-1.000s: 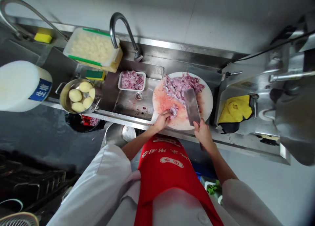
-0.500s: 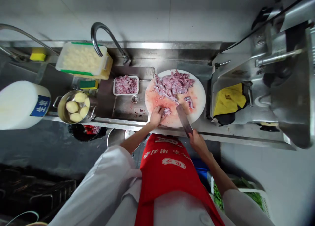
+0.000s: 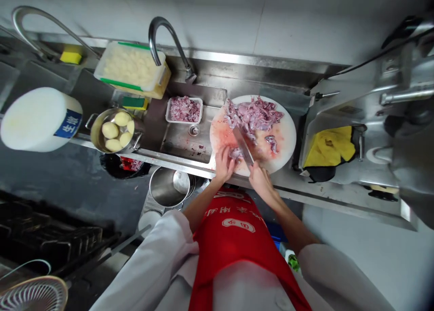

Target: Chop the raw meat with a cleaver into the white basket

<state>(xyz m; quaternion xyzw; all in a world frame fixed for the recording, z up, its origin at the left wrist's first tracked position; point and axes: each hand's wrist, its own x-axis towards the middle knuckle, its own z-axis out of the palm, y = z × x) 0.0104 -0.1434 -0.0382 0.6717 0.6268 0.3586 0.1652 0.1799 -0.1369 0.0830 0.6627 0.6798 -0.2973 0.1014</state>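
My right hand (image 3: 261, 180) is wrapped round the handle of a cleaver (image 3: 243, 146). Its blade points away from me over a round white cutting board (image 3: 288, 141) stained red. Left of the blade, my left hand (image 3: 224, 164) presses its curled fingers onto a small piece of raw meat (image 3: 236, 153), partly covered by the fingers and the cleaver. A heap of pinkish raw meat (image 3: 256, 114) lies on the far half of the board, with the blade's tip at its near edge. Another small piece of meat (image 3: 271, 143) lies apart on the right.
Left of the board, a white basket (image 3: 185, 121) of chopped meat stands in the sink (image 3: 183, 143). A faucet (image 3: 169, 35), a tub (image 3: 132, 71) and a pot (image 3: 98, 134) of peeled potatoes are further left. A yellow cloth (image 3: 328, 146) lies in the right basin.
The cleaver has moved left beside my left hand, its tip now at the heap's near edge. My left hand stays at the small piece. The whole view has shifted and tilted.
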